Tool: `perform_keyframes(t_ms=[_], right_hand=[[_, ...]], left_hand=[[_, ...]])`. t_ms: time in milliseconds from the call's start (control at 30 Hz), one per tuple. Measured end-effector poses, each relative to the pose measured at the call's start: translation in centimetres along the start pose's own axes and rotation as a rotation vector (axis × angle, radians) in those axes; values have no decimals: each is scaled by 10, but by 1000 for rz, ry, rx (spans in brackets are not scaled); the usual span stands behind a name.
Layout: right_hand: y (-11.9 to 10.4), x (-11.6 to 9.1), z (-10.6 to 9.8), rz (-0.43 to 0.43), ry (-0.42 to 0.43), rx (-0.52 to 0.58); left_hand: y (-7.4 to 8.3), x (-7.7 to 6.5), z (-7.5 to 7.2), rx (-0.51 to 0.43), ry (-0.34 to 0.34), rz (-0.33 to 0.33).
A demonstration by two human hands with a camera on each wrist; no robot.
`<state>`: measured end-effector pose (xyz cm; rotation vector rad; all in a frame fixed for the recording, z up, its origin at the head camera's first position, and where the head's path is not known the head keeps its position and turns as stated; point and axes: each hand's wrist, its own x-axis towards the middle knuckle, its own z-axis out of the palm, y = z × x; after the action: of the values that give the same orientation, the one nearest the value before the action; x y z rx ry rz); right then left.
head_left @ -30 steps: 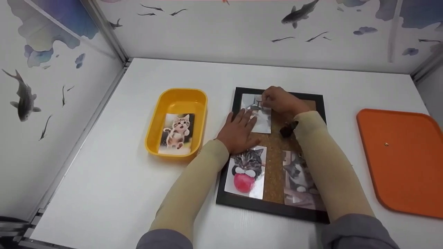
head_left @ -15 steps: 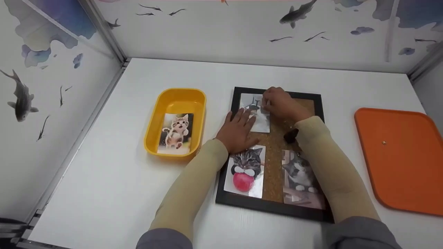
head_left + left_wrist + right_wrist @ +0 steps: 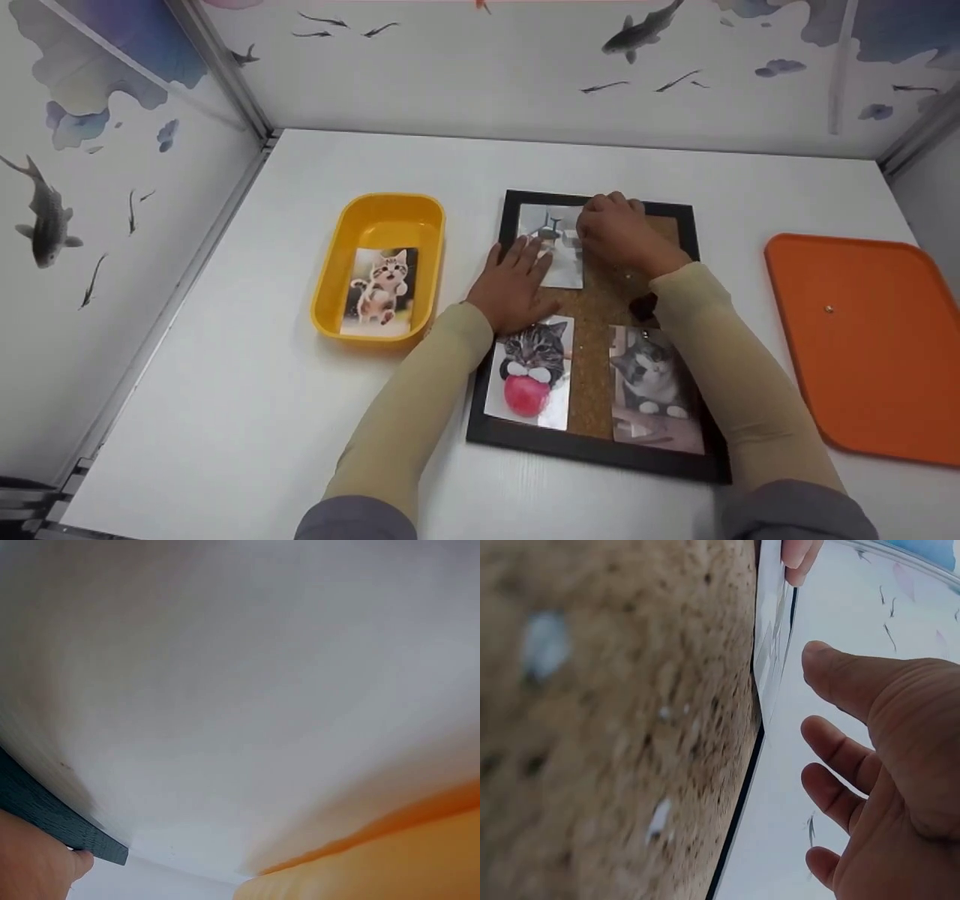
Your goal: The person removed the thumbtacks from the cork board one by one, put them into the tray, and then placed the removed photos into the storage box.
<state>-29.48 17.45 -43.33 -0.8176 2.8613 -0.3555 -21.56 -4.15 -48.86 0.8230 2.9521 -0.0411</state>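
Since the earlier frames, we see that the right hand [image 3: 622,231] has drawn a little to the right, from over the upper photo [image 3: 556,229] to that photo's right edge. Our right wrist view shows its thumb and fingers loosely bent and well parted, with nothing held between them; whether a fingertip touches the photo we cannot tell. We find the left hand [image 3: 514,289] spread flat, gripping nothing, its fingertips resting across the upper photo's lower left part.

That photo lies in the far left part of the cork board [image 3: 592,397], inside a black frame [image 3: 540,439]. Its long axis runs from the far side toward us, nearly parallel to the frame's long sides. Below it we see the lower left photo [image 3: 529,375] and the lower right photo [image 3: 652,390], set the same way, each cat's head toward the far side.

We count three photos on the board and one kitten photo [image 3: 381,292], head also away from us, in the one yellow tub [image 3: 436,285]. We count one orange tray [image 3: 885,367], well apart on the right, with one tiny shiny piece [image 3: 829,309] on it.
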Motion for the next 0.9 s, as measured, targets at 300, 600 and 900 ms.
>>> perform_keyframes(t_ms=[300, 600, 900], right_hand=[[4, -20, -2, 30, 21, -16], [13, -44, -8, 18, 55, -41], [24, -65, -15, -8, 139, -49]], left_hand=[[1, -2, -1, 8, -9, -2], [2, -2, -2, -31, -14, 8], [1, -2, -4, -19, -23, -1]])
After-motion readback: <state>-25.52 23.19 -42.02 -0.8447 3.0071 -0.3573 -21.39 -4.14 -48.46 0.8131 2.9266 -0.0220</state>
